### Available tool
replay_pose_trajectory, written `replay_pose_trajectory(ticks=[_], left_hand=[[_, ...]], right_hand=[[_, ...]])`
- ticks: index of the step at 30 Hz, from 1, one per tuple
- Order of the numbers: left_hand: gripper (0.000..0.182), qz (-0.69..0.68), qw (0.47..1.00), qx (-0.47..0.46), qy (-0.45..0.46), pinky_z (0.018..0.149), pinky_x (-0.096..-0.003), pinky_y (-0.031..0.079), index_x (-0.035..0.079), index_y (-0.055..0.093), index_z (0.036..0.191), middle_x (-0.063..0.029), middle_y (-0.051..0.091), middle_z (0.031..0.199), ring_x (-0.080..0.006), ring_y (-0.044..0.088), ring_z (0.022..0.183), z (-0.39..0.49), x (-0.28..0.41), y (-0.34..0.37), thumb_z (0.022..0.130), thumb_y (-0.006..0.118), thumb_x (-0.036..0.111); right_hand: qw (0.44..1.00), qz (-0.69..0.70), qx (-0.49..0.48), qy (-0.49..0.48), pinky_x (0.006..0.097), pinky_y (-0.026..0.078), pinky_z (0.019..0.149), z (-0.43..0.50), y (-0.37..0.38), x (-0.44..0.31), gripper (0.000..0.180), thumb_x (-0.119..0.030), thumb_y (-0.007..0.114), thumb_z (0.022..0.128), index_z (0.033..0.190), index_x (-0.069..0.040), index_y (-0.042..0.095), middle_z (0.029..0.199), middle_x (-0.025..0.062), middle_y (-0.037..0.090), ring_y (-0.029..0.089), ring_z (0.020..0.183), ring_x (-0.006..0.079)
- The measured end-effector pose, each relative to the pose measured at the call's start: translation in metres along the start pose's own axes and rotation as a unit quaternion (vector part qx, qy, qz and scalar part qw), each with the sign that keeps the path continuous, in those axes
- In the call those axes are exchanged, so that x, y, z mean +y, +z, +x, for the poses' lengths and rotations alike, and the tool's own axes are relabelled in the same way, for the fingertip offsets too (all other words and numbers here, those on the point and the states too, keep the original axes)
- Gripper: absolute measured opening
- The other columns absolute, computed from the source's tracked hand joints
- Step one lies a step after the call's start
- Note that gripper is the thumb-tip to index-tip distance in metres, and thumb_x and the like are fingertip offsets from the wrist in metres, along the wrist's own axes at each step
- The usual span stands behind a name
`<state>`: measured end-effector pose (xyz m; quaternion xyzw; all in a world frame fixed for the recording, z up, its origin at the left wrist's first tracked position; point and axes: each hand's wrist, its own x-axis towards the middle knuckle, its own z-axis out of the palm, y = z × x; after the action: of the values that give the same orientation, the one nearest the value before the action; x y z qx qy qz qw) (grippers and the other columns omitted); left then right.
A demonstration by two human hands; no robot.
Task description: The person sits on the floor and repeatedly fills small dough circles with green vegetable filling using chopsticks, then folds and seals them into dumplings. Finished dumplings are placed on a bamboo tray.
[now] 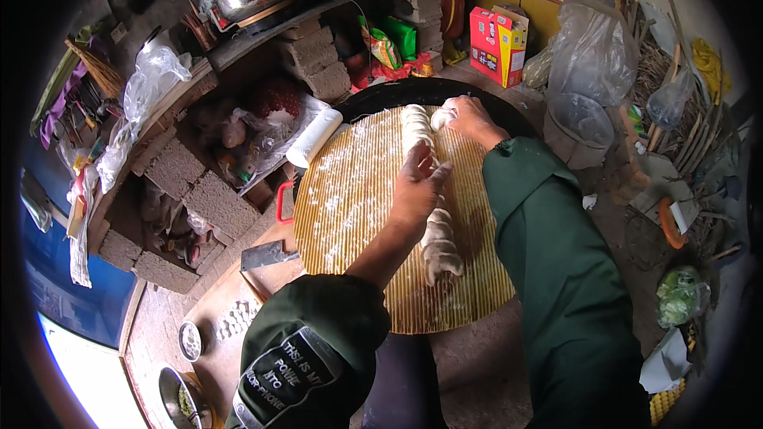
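Observation:
A round, flour-dusted mat of plant stalks (351,190) lies before me, with a row of pale dumplings (441,244) running lengthwise down it. My right hand (468,119) has its fingers closed on a dumpling (442,118) at the far end, just right of the row. My left hand (420,182) is over the middle of the row, its fingers parted and curled, and hides some dumplings; whether it touches them is unclear.
A black round rim (417,90) shows behind the mat. A cleaver (268,255), small dough pieces (237,319), a bowl of flour (191,341) and a metal bowl of green filling (179,399) are at lower left. A plastic-lined bin (578,131) stands right.

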<state>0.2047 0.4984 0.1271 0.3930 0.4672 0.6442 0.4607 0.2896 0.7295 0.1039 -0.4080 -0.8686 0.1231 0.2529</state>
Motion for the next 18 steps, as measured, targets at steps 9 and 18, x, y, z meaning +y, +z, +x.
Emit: replay_pose_trajectory(ticks=[9, 18], left_hand=[[0.071, -0.006, 1.000, -0.005, 0.007, 0.114, -0.0367, 0.030, -0.005, 0.030, 0.147, -0.0212, 0.037, 0.149, -0.0288, 0.035, 0.140, -0.002, -0.003, 0.001, 0.091, 0.068, 0.016], [0.070, -0.016, 1.000, -0.013, 0.007, 0.114, -0.0360, 0.030, -0.007, 0.030, 0.146, -0.0216, 0.038, 0.148, -0.0285, 0.036, 0.139, -0.021, 0.011, -0.012, 0.091, 0.068, 0.015]], right_hand=[[0.999, -0.003, -0.024, 0.039, 0.0413, 0.049, 0.095, 0.002, -0.001, -0.005, 0.038, -0.016, 0.072, 0.072, 0.110, -0.011, 0.069, 0.113, 0.0133, 0.067, 0.060, 0.112, 0.0322], [0.997, -0.031, 0.052, 0.037, 0.0431, 0.051, 0.090, 0.004, 0.009, -0.003, 0.032, -0.019, 0.073, 0.071, 0.101, -0.008, 0.070, 0.104, 0.0178, 0.069, 0.063, 0.104, 0.0362]])
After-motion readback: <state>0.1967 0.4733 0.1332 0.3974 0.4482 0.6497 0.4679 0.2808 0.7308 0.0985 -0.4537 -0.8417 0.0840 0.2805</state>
